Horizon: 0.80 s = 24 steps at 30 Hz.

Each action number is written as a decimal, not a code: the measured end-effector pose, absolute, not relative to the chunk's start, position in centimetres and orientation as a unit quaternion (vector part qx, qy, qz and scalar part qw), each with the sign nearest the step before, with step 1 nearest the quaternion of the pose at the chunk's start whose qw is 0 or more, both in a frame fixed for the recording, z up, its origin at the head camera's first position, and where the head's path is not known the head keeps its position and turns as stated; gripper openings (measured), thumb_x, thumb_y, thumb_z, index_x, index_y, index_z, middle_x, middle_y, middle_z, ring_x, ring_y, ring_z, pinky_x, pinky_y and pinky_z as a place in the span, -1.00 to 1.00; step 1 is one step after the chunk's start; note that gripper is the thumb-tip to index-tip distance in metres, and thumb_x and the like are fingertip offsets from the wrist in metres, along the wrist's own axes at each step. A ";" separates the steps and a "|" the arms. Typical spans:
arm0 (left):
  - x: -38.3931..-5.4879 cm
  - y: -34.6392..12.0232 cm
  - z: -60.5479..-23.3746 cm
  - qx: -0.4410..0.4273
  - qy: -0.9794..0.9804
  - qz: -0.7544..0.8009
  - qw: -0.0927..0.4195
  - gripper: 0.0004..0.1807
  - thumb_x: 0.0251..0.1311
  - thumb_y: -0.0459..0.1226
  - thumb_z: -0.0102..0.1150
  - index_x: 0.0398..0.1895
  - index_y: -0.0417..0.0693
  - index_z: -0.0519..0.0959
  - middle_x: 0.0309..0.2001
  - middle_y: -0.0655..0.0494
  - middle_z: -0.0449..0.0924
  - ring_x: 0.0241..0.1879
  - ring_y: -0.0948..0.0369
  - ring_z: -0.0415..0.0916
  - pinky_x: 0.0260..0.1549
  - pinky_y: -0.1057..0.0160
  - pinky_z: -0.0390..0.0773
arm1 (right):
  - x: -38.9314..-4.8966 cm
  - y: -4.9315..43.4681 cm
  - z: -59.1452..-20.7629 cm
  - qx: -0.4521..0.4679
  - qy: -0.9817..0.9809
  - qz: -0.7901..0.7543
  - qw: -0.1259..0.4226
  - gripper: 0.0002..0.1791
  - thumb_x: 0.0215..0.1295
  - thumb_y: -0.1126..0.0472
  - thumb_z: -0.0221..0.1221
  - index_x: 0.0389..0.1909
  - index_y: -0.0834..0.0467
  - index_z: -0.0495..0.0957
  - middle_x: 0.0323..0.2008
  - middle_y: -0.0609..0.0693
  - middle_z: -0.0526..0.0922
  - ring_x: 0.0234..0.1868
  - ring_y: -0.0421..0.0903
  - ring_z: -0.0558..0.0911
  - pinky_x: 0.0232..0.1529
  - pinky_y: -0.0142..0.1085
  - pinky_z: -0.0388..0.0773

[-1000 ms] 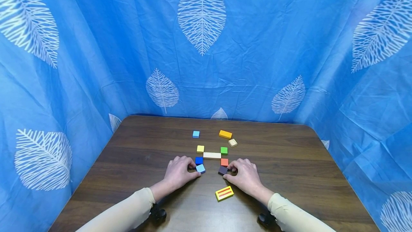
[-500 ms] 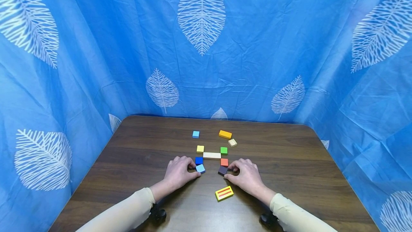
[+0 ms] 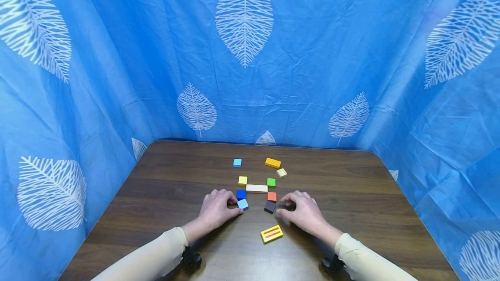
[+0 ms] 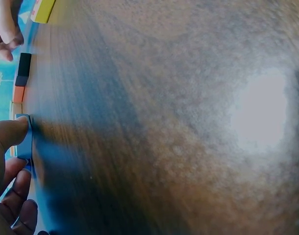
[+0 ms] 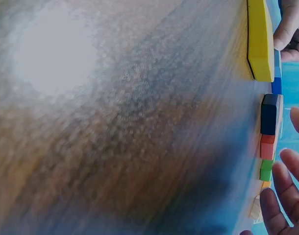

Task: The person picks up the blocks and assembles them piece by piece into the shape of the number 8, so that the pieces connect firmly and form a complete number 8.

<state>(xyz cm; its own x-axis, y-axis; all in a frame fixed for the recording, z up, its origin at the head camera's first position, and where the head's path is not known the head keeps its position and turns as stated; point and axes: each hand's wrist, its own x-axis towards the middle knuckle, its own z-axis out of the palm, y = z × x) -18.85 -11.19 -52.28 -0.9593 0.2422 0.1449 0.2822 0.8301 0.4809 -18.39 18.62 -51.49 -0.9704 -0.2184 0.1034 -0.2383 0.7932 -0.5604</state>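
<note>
My left hand [image 3: 217, 208] pinches a light blue block [image 3: 243, 204] between thumb and fingers, low on the table. That block sits turned at the near side of a dark blue block [image 3: 241, 194]. To the right, my right hand [image 3: 302, 211] stands just off a black block [image 3: 270, 207], thumb and fingers parted with a gap between them and the block, as the right wrist view also shows. The black block lies tilted at the near side of an orange-red block [image 3: 271, 196]. Between the two columns lies a long pale block [image 3: 256, 188].
Yellow [image 3: 242, 180] and green [image 3: 271, 182] blocks sit at the pale block's far corners. Farther back are a light blue block [image 3: 237, 162], an orange block [image 3: 273, 162] and a small beige block [image 3: 281, 173]. A yellow block with red stripes [image 3: 271, 234] lies between the forearms.
My right hand has let go of the black block and drawn back to the right. The left hand and its light blue block have stayed put.
</note>
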 end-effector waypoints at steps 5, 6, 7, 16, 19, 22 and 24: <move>-18.9 -11.2 -52.3 -0.134 -0.957 -0.256 0.034 -0.70 0.02 0.06 0.55 -0.35 0.15 0.67 -0.30 0.29 0.60 -0.23 0.18 0.42 -0.19 0.09 0.34 | -18.0 18.9 -51.0 0.154 -0.941 0.301 -0.004 -0.67 0.08 -0.08 0.52 -0.13 -0.14 0.72 -0.29 -0.32 0.57 -0.14 -0.21 0.48 -0.01 -0.05 0.36; -18.9 -11.2 -52.3 -0.133 -0.957 -0.256 0.032 -0.70 0.02 0.06 0.54 -0.35 0.15 0.67 -0.30 0.28 0.60 -0.23 0.18 0.42 -0.19 0.09 0.34 | -17.9 18.9 -50.9 0.163 -0.939 0.302 -0.008 -0.66 0.08 -0.08 0.52 -0.12 -0.14 0.72 -0.28 -0.31 0.58 -0.15 -0.21 0.48 -0.01 -0.05 0.36; -18.9 -11.2 -52.3 -0.133 -0.957 -0.256 0.032 -0.70 0.03 0.06 0.54 -0.34 0.15 0.67 -0.29 0.28 0.60 -0.23 0.18 0.42 -0.19 0.08 0.34 | -17.9 19.0 -50.9 0.173 -0.938 0.301 -0.011 -0.66 0.08 -0.07 0.52 -0.11 -0.14 0.73 -0.28 -0.31 0.58 -0.15 -0.21 0.48 -0.02 -0.05 0.37; -19.0 -11.2 -52.5 -0.132 -0.957 -0.256 0.029 -0.69 0.03 0.07 0.54 -0.33 0.14 0.68 -0.30 0.30 0.58 -0.23 0.19 0.41 -0.18 0.07 0.35 | -17.4 20.2 -50.8 0.261 -0.918 0.291 -0.066 -0.60 0.11 -0.14 0.49 -0.02 -0.17 0.74 -0.19 -0.32 0.62 -0.08 -0.20 0.46 -0.03 -0.08 0.37; -19.0 -11.2 -52.5 -0.133 -0.958 -0.254 0.030 -0.69 0.02 0.07 0.54 -0.34 0.14 0.68 -0.31 0.31 0.58 -0.24 0.19 0.41 -0.18 0.07 0.35 | -17.2 20.5 -50.9 0.278 -0.911 0.291 -0.090 -0.60 0.12 -0.15 0.48 -0.01 -0.20 0.73 -0.16 -0.34 0.61 -0.08 -0.19 0.45 -0.07 -0.15 0.39; -19.0 -11.2 -52.5 -0.132 -0.958 -0.255 0.028 -0.69 0.02 0.07 0.54 -0.34 0.14 0.68 -0.31 0.31 0.58 -0.25 0.19 0.40 -0.18 0.08 0.34 | -17.0 20.6 -51.0 0.288 -0.906 0.293 -0.100 -0.62 0.12 -0.12 0.48 -0.02 -0.22 0.73 -0.17 -0.36 0.59 -0.10 -0.19 0.45 -0.11 -0.23 0.42; -19.1 -11.2 -52.5 -0.132 -0.958 -0.255 0.027 -0.69 0.03 0.07 0.54 -0.34 0.15 0.68 -0.31 0.31 0.58 -0.24 0.19 0.40 -0.18 0.08 0.34 | -16.9 20.5 -51.1 0.288 -0.905 0.295 -0.102 -0.64 0.12 -0.09 0.49 -0.04 -0.22 0.73 -0.17 -0.37 0.58 -0.10 -0.21 0.45 -0.11 -0.25 0.44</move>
<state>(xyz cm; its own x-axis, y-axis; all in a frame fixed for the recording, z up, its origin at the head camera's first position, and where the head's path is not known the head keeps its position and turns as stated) -19.06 -11.23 -52.51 -0.9638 0.2390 0.1183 0.2662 0.8355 0.4807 -16.85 20.52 -51.10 -0.8133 -0.5816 -0.0148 -0.4615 0.6603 -0.5925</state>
